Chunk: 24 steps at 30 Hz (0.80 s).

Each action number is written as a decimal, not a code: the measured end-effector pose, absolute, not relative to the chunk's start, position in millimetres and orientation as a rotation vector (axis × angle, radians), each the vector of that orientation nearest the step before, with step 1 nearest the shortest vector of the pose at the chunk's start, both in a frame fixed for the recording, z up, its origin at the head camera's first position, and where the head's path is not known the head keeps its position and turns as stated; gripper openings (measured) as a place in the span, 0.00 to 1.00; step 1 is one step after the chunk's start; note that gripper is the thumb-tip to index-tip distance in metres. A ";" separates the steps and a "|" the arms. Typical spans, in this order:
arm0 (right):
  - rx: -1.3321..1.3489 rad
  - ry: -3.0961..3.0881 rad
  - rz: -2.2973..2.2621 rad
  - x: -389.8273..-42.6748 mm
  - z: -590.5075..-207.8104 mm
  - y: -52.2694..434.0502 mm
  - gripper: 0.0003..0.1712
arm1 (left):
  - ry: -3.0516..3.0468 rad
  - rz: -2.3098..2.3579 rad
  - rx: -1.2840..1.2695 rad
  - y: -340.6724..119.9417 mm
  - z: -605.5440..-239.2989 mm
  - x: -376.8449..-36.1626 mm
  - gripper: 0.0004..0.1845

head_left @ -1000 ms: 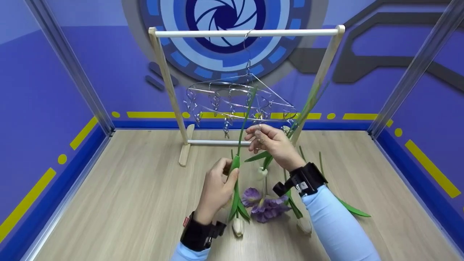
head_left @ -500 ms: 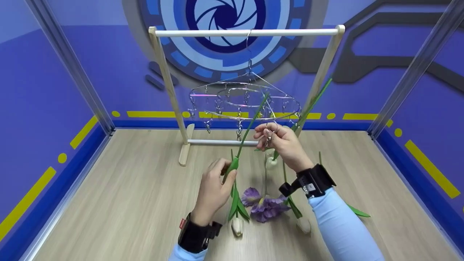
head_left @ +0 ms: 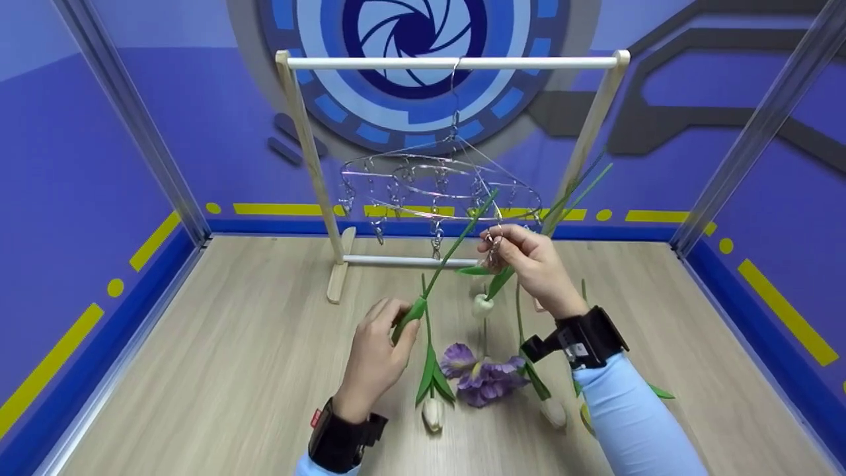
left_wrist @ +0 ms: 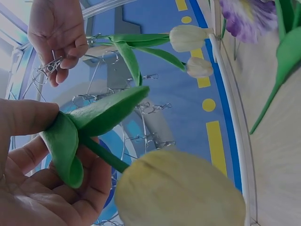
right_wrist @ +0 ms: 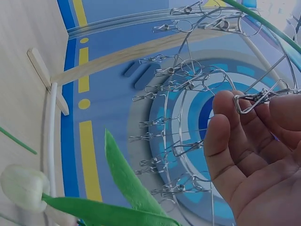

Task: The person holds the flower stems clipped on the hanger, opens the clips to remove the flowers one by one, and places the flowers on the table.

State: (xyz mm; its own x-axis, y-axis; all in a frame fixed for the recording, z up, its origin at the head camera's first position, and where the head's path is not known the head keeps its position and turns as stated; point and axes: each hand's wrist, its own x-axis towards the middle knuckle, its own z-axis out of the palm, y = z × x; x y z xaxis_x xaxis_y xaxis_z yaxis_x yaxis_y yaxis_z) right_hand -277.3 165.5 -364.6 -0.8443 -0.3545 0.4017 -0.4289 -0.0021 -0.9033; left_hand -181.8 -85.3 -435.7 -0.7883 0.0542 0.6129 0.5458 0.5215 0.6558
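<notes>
— Head view, centre frame: status?
— Right hand pinches a clip on the hanger; left hand grips the tulip stem, unclipped. Other flowers lie below.

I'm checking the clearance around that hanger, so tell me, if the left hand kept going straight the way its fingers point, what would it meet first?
Probably the metal clip pinched by the right hand. The left hand points up along the tulip stem it holds; depth is unclear.
</notes>
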 end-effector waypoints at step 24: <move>0.722 -2.171 1.959 -254.2 -399.9 186.3 0.15 | -2.294 -1.130 -0.460 -104.1 -458.9 -181.9 0.05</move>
State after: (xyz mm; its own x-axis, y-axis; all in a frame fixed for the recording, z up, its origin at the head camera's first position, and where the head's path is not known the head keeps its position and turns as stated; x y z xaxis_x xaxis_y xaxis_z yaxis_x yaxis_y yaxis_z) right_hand -254.2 186.3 -399.9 -0.8771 -0.2603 0.4036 -0.4282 0.0432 -0.9027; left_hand -181.9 -104.1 -458.9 -0.7979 0.0656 0.5991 0.5150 0.5907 0.6212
